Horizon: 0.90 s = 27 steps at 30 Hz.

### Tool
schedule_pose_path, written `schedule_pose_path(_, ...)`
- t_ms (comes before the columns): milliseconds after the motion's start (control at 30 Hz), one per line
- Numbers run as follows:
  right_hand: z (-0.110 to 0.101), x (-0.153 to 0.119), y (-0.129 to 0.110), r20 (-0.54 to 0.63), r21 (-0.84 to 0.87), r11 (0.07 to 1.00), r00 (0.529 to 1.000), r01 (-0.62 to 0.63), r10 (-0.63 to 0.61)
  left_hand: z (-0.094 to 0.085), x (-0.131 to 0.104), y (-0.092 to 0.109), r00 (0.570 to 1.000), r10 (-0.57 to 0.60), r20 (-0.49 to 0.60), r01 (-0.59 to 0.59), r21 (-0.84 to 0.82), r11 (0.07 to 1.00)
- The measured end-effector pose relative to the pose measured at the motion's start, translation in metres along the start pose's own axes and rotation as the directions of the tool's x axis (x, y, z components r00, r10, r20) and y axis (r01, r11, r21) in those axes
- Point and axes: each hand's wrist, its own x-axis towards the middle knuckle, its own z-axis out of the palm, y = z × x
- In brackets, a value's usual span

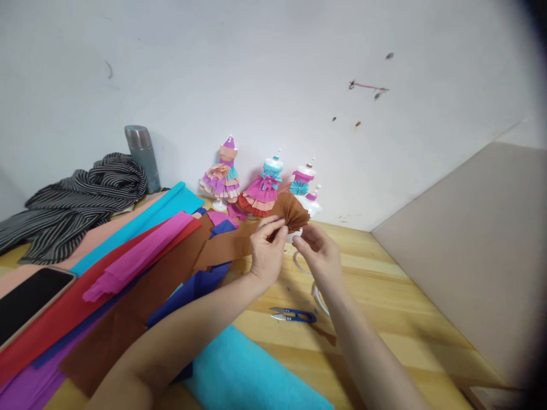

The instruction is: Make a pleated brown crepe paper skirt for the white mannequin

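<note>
Landmark: blue snips (294,315), lying flat on the wooden bench (384,285), blades to the left. Pleated brown fan (293,212) is held up beyond the snips, folds spread upward and to the right. Left hand (268,250), beyond the snips and slightly left, pinches the fan's gathered base between thumb and fingers. Right hand (321,250), beyond the snips and slightly right, has thumb and fingers bent by the fan's lower right edge; contact or grasp: cannot tell. Brown strip (224,249) extends left behind the left hand.

White ring (319,299) just beside the snips' handle end, partly hidden by the right arm; second pale ring farther beyond. Small brown scrap (327,335) on the near right side of the snips. Turquoise piece (256,373) nearer the wearer than the snips. Coloured sheets (128,273) well left, overlapping, phone (32,299) on them. Farther beyond the snips, by the wall: small dressed forms (264,185). Far left beyond: grey flask (144,161), striped cloth (96,191).
</note>
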Motion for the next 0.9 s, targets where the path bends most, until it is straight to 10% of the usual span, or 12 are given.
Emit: schedule_pose_path(900, -0.002, 0.008, -0.005, -0.047, 0.001, 1.000, 0.999, 0.009, -0.009, -0.011, 0.004, 0.017, 0.990, -0.049, 0.131, 0.053, -0.026, 0.998)
